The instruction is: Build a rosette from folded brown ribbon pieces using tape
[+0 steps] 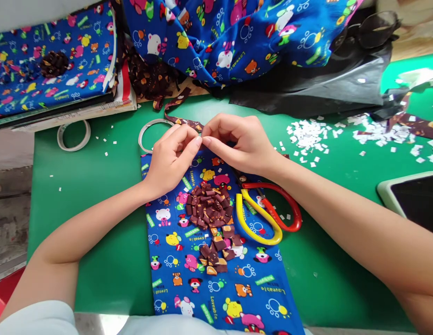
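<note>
My left hand (176,158) and my right hand (237,142) meet above the top of a blue cartoon-print cloth (167,274). Both are closed, thumbs and fingers pinched together tip to tip; whatever they pinch is too small or hidden to name. A brown patterned fabric strip (178,104) runs up to the fingers from behind, and I cannot tell whether they grip it. Below them on the cloth lies a heap of small cut brown fabric pieces (209,204), with a looser group (216,251) nearer me. Scissors with red and yellow handles (260,228) rest beside my right wrist, blades partly hidden.
White paper bits (309,135) lie scattered on the green table (108,284). One tape roll (74,136) sits left, another ring (145,135) behind my left hand. Cloth-topped papers (87,111), bunched blue cloth (209,42), a black bag (307,88) and a phone-like device (419,200) surround the space.
</note>
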A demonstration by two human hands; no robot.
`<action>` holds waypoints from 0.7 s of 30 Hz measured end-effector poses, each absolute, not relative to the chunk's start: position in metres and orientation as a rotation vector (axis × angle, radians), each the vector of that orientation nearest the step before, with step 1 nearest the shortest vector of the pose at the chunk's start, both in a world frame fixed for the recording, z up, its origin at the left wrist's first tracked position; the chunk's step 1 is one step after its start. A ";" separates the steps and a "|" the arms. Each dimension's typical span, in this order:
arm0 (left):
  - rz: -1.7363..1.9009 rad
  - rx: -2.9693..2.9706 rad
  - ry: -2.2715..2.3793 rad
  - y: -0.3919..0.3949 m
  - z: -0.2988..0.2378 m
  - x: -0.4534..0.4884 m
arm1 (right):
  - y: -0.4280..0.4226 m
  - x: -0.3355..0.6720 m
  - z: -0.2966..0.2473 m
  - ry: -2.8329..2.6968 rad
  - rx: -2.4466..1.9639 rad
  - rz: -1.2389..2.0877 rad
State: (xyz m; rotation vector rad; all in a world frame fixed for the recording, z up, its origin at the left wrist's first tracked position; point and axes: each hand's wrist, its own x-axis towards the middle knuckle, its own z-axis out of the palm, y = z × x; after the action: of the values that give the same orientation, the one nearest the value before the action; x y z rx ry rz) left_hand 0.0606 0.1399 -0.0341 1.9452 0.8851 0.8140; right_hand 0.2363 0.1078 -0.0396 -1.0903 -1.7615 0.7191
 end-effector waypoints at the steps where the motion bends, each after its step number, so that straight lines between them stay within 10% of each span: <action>1: 0.812 1.966 0.883 0.140 -0.034 0.060 | 0.108 0.236 -0.040 -1.769 -1.084 0.713; 21: 0.638 2.098 0.700 0.139 -0.027 0.059 | 0.107 0.248 -0.036 -1.965 -0.884 0.898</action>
State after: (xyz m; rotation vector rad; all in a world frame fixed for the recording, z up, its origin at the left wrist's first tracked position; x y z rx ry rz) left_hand 0.0594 0.1395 -0.0270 2.0984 0.7002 0.6377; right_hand 0.2476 0.1074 -0.0356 -0.8844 -1.9654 0.8976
